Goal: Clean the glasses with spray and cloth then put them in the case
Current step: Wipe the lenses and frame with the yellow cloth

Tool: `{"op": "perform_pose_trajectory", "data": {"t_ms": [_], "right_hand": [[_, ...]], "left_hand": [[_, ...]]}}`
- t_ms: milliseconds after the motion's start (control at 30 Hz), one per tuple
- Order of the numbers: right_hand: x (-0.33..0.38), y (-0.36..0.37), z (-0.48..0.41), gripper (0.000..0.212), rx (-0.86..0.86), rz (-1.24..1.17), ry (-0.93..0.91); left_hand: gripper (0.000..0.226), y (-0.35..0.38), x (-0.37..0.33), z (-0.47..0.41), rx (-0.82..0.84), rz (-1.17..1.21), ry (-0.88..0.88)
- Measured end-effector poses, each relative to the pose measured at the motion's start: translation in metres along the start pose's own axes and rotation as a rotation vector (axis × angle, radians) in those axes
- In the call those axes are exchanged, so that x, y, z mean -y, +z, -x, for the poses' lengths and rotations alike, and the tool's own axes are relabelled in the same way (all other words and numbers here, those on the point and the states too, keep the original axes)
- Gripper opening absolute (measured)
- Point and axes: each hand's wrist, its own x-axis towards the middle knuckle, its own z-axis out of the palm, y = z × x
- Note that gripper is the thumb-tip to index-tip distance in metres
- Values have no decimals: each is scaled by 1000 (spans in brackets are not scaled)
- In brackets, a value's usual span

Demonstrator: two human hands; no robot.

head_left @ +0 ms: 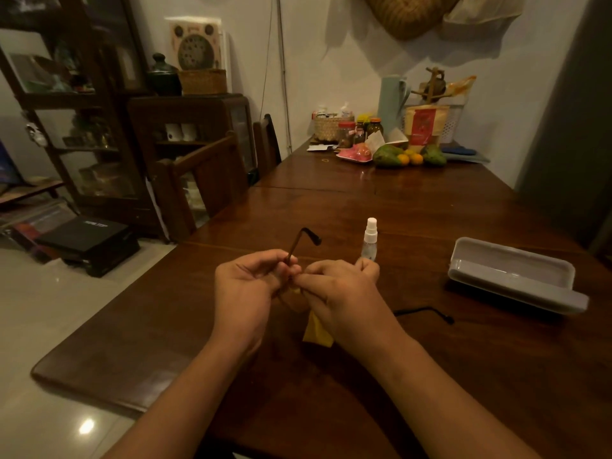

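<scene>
I hold dark-framed glasses [299, 241] above the wooden table [430, 207]. My left hand [246, 289] grips the frame near one temple arm, which sticks up and away from me. My right hand [341, 294] pinches a yellow cloth [316, 329] against the glasses; the lenses are hidden behind my fingers. The other temple arm [427, 311] pokes out to the right of my right wrist. A small clear spray bottle [370, 238] with a white cap stands upright just beyond my right hand. The grey glasses case [513, 274] lies open at the right.
Fruit, jars, a basket and a thermos crowd the table's far end [394, 140]. Wooden chairs [205, 183] stand along the left side. A dark cabinet [82, 127] and black boxes [89, 243] are on the floor side at left.
</scene>
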Motion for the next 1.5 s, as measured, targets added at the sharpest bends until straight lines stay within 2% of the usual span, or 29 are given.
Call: {"op": "perform_pose_trajectory", "data": {"t_ms": [100,200,367,500,667,833,900,1033,1200,1400,1500], "right_hand": [[2,1,1,26,13,-15,-41],[-1,1,2,31,9,-3,-53],[-1,4,0,35,-20,39,32],[0,6,1,33,-64,7,-43],[-3,-1,3,31,2,-51,-119],[-13,-7,5,28,-124,-297,-57],[-13,-9,6,28,-146,-311,-13],[-12,-6,4,29,-41,-200,107],[-14,-4,-3,33,143,-10,182],[-7,7,-4,35,88,-4,102],[-8,3,-2,34,113,-34,77]], "left_hand": [[29,0,-4,0,-25,61,-37],[32,-1,-4,-1,-36,64,-32],[40,0,-4,0,16,37,-9],[42,-2,-2,-1,31,28,-10],[45,-5,-1,-4,-87,-8,73],[52,-14,-4,-11,-281,0,163],[54,-16,-4,-12,-327,21,181],[60,-17,-4,-13,-342,60,200],[51,-15,-2,-12,-319,123,200],[53,-11,-3,-7,-267,147,193],[44,-11,-2,-6,-267,116,213]]}}
